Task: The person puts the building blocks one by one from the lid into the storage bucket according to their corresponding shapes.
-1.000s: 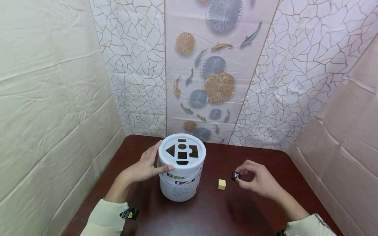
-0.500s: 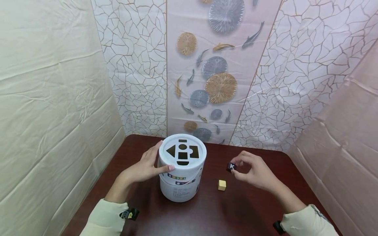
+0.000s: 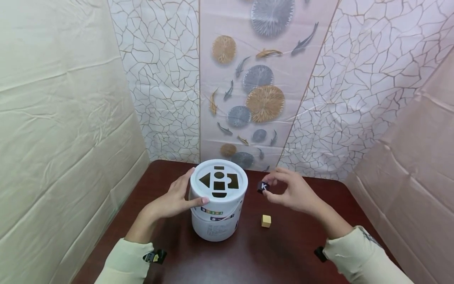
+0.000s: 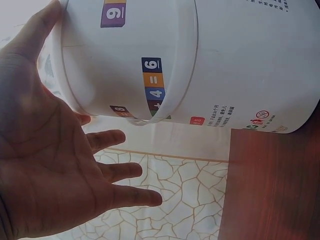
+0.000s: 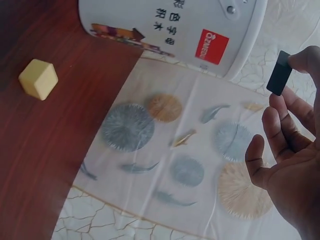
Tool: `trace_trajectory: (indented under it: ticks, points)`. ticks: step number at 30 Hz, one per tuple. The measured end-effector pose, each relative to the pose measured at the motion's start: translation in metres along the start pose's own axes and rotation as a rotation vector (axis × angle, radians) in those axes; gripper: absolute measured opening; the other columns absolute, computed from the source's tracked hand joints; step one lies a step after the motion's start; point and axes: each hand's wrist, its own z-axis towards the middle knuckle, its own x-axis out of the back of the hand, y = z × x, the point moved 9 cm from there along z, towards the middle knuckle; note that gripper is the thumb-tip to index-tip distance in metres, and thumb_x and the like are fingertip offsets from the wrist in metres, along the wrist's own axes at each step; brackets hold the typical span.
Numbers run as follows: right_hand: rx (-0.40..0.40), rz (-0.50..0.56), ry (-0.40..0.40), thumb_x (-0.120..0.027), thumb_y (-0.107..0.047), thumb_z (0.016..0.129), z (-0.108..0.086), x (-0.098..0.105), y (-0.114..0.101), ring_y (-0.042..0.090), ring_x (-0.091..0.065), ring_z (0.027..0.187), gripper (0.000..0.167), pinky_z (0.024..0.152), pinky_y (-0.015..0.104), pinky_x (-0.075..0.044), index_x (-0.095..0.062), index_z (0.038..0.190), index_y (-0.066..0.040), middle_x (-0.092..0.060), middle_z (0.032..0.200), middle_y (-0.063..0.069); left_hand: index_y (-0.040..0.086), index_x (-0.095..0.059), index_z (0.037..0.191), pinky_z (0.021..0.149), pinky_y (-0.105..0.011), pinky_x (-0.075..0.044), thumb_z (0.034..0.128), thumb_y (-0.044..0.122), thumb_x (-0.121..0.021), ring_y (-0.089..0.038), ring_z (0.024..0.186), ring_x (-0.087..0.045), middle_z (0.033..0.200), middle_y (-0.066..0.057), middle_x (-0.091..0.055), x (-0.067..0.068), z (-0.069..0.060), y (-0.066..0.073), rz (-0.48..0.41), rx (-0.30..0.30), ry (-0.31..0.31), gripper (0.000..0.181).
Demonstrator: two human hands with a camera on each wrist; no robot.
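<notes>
A white bucket [image 3: 218,227] stands upright on the table, and several shaped holes are cut through its lid [image 3: 232,167]. My left hand [image 3: 170,203] rests on the lid's left rim with straight, spread fingers; the left wrist view shows the palm [image 4: 50,160] apart from the bucket wall. Between thumb and fingers, my right hand [image 3: 298,195] pinches a small black block [image 3: 263,187] marked with a white K, held above the table just right of the bucket. In the right wrist view the black block [image 5: 279,73] shows a plain dark side.
A yellow cube [image 3: 266,221] lies on the dark red table [image 3: 213,264], right of the bucket and below my right hand. The bucket's thin handle [image 4: 192,65] hangs against its wall. Patterned cloth [image 3: 159,79] closes off the back, and cream cloth [image 3: 64,138] the sides.
My right hand has moved left and away from me with the black block, from beyond the yellow cube to beside the bucket. The left hand has stayed on the lid rim.
</notes>
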Motion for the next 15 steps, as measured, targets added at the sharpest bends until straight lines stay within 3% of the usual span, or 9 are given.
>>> trace_trajectory:
  ticks: [8, 15]
  points:
    - [0.008, 0.036, -0.027, -0.092, -0.015, 0.086, 0.016, -0.008, -0.005, 0.01, -0.065, 0.09, 0.024, 0.08, 0.028, -0.056, -0.082, 0.107, -0.021, -0.07, 0.097, -0.005, 0.021, -0.004, 0.179, 0.129, -0.082, -0.016, 0.0916, 0.069, -0.081, -0.049, 0.169, -0.01, 0.183, -0.019, -0.019, -0.002, 0.002, -0.001, 0.002, -0.003, 0.001, 0.126]
    - [0.034, 0.034, -0.031, -0.092, -0.016, 0.086, 0.031, -0.017, -0.009, 0.008, -0.063, 0.089, 0.023, 0.079, 0.028, -0.056, -0.083, 0.107, -0.021, -0.068, 0.095, -0.007, 0.02, -0.005, 0.179, 0.129, -0.081, -0.018, 0.0921, 0.067, -0.081, -0.05, 0.169, -0.012, 0.183, -0.019, -0.019, 0.001, 0.001, 0.0, 0.006, -0.02, 0.019, 0.124]
